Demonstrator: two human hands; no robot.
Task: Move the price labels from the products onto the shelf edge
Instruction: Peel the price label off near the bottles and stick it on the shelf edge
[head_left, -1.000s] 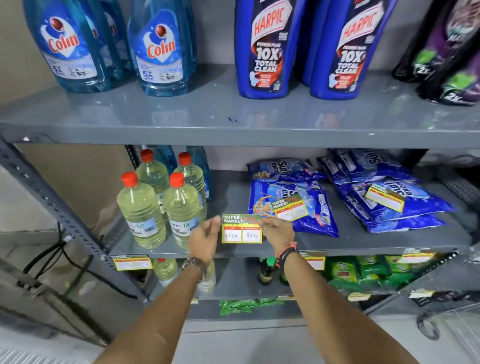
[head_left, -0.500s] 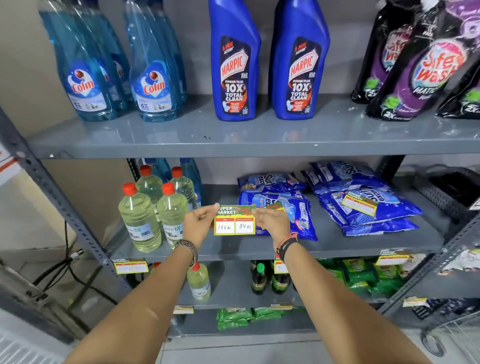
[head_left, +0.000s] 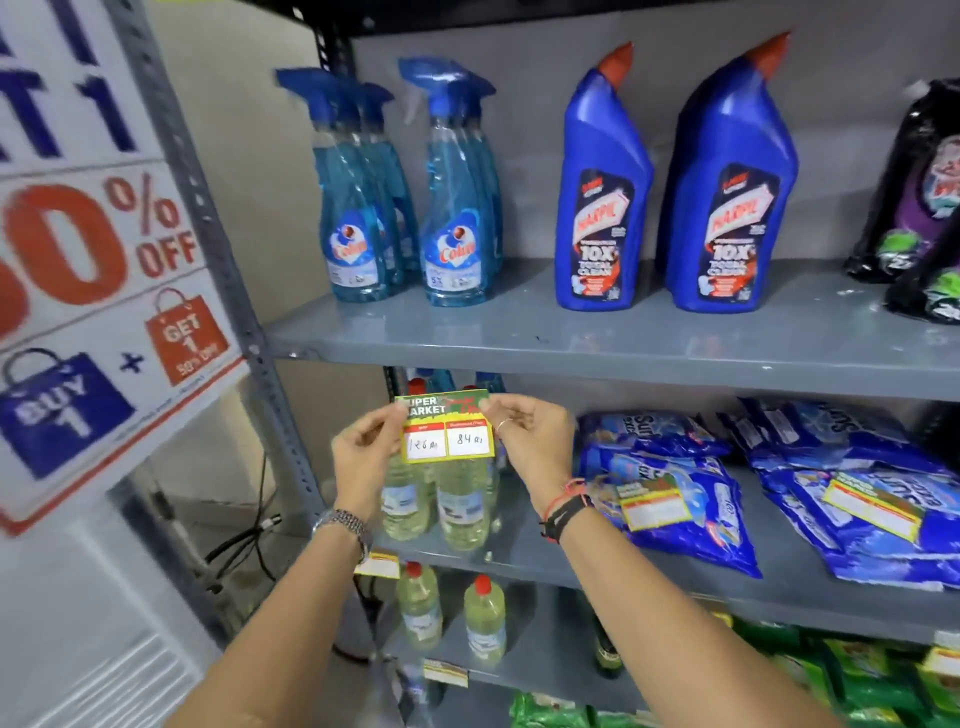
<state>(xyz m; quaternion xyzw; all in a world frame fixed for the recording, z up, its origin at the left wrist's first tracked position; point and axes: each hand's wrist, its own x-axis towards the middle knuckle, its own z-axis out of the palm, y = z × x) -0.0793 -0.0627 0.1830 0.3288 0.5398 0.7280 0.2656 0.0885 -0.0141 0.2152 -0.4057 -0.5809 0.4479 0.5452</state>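
— Two hands on it? How will it handle?
— Left hand (head_left: 363, 457) and right hand (head_left: 537, 441) each pinch a side edge of the green-and-yellow paper price label (head_left: 445, 426), held between them. Likely light, flexible, easily creased; edges are the best hold.
— Looks?
— Two white handwritten boxes. Beyond it, the grey metal shelf edge (head_left: 623, 374).

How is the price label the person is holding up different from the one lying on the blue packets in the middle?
The held label is raised in the air, pinched by the left hand and right hand; the lying label rests on a blue packet. The held label faces the camera, handwritten prices showing; the lying label is tilted and blurred, its writing unreadable. Both are green-topped cards with yellow borders and white price boxes.
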